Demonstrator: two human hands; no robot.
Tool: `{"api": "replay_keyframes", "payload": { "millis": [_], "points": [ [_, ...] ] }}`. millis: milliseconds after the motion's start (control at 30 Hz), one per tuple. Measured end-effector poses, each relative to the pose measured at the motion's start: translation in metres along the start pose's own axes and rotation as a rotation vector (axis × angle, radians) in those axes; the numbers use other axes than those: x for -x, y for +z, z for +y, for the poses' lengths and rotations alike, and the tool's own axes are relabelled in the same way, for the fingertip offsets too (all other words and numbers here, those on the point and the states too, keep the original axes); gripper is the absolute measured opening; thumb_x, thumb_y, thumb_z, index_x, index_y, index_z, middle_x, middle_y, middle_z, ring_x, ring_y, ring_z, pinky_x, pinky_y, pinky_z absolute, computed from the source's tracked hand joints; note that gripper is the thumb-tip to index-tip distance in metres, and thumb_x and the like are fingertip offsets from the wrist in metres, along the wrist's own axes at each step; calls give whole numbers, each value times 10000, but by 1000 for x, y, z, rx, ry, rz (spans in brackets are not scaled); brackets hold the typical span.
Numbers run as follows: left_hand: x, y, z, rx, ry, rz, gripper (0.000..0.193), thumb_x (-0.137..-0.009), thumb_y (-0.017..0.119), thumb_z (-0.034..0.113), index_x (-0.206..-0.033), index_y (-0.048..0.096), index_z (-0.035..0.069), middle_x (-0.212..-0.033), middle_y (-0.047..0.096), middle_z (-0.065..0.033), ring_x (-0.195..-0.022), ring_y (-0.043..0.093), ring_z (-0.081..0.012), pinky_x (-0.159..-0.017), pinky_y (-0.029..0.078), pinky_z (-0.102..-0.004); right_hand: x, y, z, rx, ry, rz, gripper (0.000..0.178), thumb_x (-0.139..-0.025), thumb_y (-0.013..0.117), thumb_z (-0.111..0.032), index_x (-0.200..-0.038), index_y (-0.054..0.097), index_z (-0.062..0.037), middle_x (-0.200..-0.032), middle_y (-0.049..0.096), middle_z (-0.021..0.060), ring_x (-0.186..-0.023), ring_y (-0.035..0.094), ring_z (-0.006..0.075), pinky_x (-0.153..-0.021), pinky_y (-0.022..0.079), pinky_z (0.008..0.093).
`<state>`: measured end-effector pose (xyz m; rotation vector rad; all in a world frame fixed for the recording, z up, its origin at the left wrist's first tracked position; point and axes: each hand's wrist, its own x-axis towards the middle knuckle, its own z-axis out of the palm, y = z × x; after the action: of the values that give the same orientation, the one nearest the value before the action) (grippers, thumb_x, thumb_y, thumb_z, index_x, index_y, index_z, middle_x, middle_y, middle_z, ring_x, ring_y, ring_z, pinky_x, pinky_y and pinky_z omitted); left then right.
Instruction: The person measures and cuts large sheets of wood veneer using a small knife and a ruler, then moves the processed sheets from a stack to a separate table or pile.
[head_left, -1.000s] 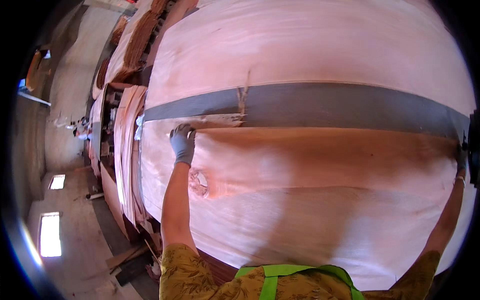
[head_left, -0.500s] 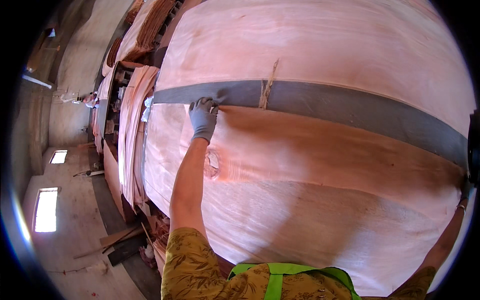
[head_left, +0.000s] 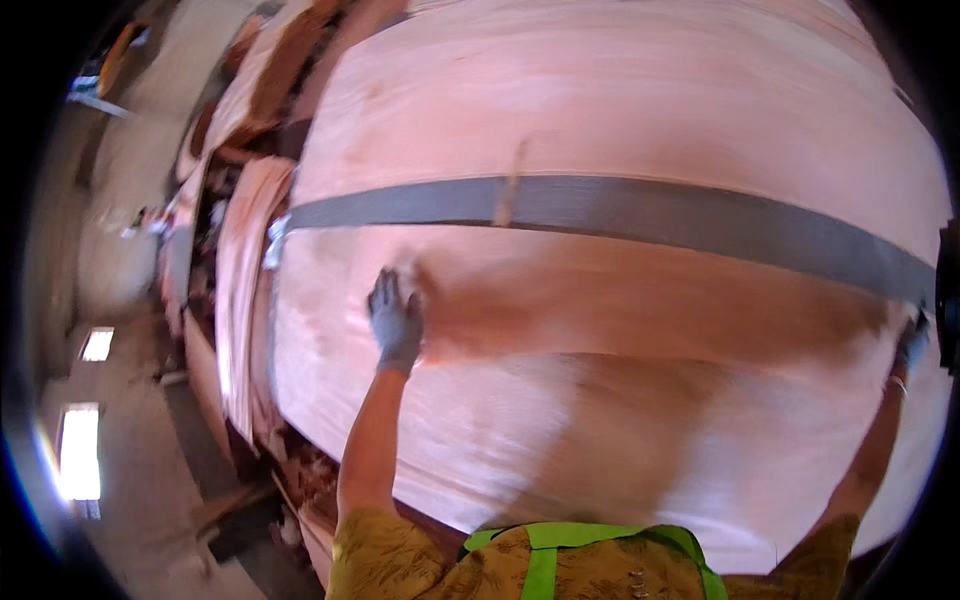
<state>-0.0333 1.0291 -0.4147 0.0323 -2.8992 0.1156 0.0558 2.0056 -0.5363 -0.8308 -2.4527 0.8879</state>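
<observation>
L hand [head_left: 396,320] over veneer sht [head_left: 630,298]

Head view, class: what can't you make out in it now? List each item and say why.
- Head view: the part of the pink sheet behind the left hand, hidden by the grey glove.
- Head view: the right hand's fingertips and grip, blurred near the dark right rim.
- Head view: what the black object is, cut off by the right edge.
- Head view: the far-off pale and reddish things at left, blurred and too small.
</observation>
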Motion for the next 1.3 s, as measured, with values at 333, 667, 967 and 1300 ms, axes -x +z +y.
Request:
{"api": "replay_keyframes", "payload": {
  "millis": [333,667,967,1300],
  "points": [
    [135,-46,64,880,-255,-49,425,-894,514,339,-1163,513,10,-1139,527,-120,-977,526,-203,-756,478,-315,374,-169,-102,165,646,468,307,-872,495,-135,-1150,580,-36,-1176,579,195,-1075,560,292,-910,421,337],
    [238,-47,70,1003,-226,-336,317,-903,506,318,-1047,546,39,-971,541,-85,-830,527,-182,-669,472,-293,615,-184,-84,-590,1280,224,334,-857,603,-399,-849,653,-69,-639,569,45,-491,485,141,-422,358,333],
    [402,-25,-12,1389,-873,-697,249,-910,498,299,-943,576,64,-820,553,-53,-698,527,-163,-591,466,-273,633,-183,-51,-677,929,204,206,-843,665,-213,-837,632,-9,-721,608,28,-599,525,134,-560,437,289],
    [540,-24,-105,1833,-1231,-623,183,-888,534,206,-725,544,123,-616,510,-5,-517,473,-109,-462,422,-231,640,-190,-42,-767,813,132,265,-825,687,-312,-695,589,-103,-604,557,-5,-415,409,105,-387,308,263]
  ]
}}
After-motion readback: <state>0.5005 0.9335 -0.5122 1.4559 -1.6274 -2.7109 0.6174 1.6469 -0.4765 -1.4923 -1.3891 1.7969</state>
